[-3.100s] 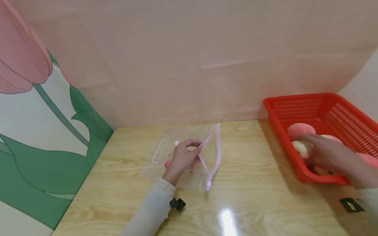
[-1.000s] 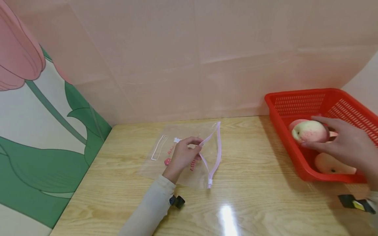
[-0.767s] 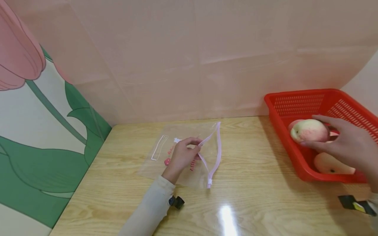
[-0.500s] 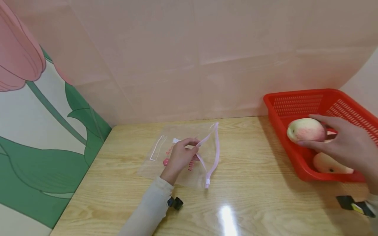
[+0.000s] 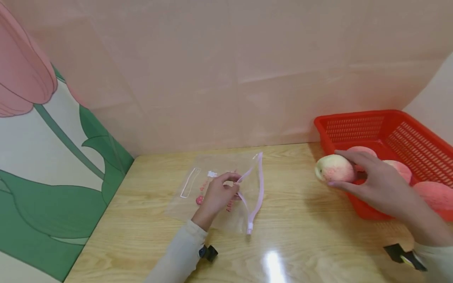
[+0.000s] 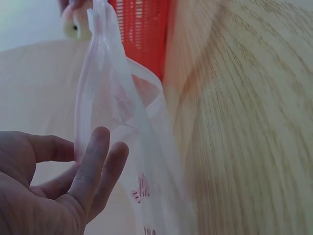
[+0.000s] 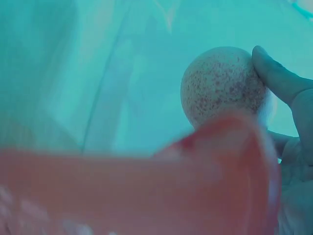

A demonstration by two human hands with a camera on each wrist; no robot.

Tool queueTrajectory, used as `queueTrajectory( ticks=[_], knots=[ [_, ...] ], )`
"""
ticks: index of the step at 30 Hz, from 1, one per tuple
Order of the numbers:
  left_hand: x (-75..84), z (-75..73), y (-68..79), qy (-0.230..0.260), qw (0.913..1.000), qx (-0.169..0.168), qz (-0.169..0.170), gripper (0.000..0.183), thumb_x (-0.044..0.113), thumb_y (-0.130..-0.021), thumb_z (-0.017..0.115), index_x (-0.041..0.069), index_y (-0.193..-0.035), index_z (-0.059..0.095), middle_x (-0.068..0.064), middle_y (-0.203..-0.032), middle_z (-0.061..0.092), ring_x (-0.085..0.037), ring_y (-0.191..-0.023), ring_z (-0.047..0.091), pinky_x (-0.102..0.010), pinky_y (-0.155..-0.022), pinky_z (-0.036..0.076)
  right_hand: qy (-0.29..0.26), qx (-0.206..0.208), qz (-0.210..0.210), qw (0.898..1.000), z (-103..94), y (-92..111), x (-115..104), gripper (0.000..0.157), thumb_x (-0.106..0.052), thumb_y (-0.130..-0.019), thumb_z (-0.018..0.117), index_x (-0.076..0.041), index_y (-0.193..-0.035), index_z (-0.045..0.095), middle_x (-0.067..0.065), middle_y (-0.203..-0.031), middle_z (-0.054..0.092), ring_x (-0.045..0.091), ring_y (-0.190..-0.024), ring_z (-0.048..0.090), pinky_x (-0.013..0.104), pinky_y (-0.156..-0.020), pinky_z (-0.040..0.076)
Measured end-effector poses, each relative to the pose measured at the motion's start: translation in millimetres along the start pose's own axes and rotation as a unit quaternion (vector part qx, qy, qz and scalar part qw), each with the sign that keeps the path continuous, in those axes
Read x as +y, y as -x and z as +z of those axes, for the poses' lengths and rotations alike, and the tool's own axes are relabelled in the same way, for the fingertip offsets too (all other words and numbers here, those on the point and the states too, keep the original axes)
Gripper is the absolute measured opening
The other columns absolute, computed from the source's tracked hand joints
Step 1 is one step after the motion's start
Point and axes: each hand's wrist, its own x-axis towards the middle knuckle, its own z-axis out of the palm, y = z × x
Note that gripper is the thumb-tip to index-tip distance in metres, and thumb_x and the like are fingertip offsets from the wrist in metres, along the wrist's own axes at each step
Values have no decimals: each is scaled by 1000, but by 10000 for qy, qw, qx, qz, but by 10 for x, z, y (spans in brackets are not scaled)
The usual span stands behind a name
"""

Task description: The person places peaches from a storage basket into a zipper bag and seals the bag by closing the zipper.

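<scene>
A clear zip bag (image 5: 219, 220) with pink print and a lilac slider strip lies on the table, its mouth parted toward the right. My left hand (image 5: 216, 198) pinches the upper edge of that mouth between thumb and fingers; the left wrist view shows the bag (image 6: 146, 127) held up by its edge. In my right hand (image 5: 375, 182) is a pale yellow and pink peach (image 5: 334, 168), gripped between thumb and fingers just past the basket's left rim. The peach (image 7: 222, 85) looks speckled in the right wrist view, partly hidden by the blurred red rim.
A red plastic basket (image 5: 354, 116) stands at the right with several pink peaches (image 5: 433, 194) in it. The wooden table (image 5: 293, 236) runs between bag and basket. Behind rises a pinkish sheet (image 5: 226, 78); a flower-patterned panel (image 5: 60, 212) is on the left.
My right hand has taken a peach from among the others, lifted it and carried it left across the basket's rim. My left hand keeps its pinch on the bag.
</scene>
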Motion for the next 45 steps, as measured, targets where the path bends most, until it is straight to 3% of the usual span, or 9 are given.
queueTrajectory(
  ticks=[3, 10, 17, 25, 39, 45],
  knots=[
    [27, 2, 11, -19, 9999, -106, -48, 27, -1, -93, 60, 3, -118, 67, -18, -124, 65, -11, -67, 68, -37, -70, 63, -94, -124, -200, 9997, 121, 32, -115, 83, -50, -67, 88, -17, -137, 57, 9, -122, 63, 28, -99, 57, 25, -69, 50],
    [24, 22, 18, 77, 9997, -233, 54, 27, -2, -93, 59, 1, -119, 66, -20, -123, 63, -10, -67, 67, -34, -69, 63, -132, -678, -199, 9974, 302, 53, -261, 88, -63, -69, 80, -17, -139, 54, 13, -128, 62, 26, -98, 62, 25, -71, 54],
    [24, 29, 4, 67, 9997, -197, 82, 27, -2, -92, 60, 2, -118, 66, -19, -121, 65, -10, -66, 66, -40, -71, 63, -332, -796, -272, 9959, 436, 39, -389, 83, -63, -72, 79, -18, -138, 56, 10, -127, 63, 22, -96, 62, 29, -74, 56],
    [40, 33, 6, 299, 9993, -201, -28, 26, -1, -93, 60, 3, -119, 66, -18, -123, 64, -10, -65, 66, -35, -68, 63, -353, -591, -692, 9952, 621, -36, -576, 75, -53, -74, 83, -17, -135, 58, 8, -125, 64, 16, -87, 62, 27, -70, 54],
    [38, 29, 19, 491, 9982, 341, 36, 24, -2, -91, 62, 2, -113, 71, -20, -114, 68, -7, -58, 62, -43, -65, 63, -489, -691, -825, 9930, 820, -122, -828, 75, -42, -70, 89, -16, -134, 60, 4, -121, 65, 12, -81, 55, 23, -65, 48],
    [39, 53, 19, 780, 9960, 423, 36, 23, -2, -90, 64, -1, -113, 70, -22, -113, 67, -5, -59, 62, -37, -64, 63, -433, -725, -808, 9931, 876, -150, -880, 78, -44, -70, 89, -16, -136, 58, 3, -122, 64, 14, -79, 55, 25, -67, 48]
  ],
)
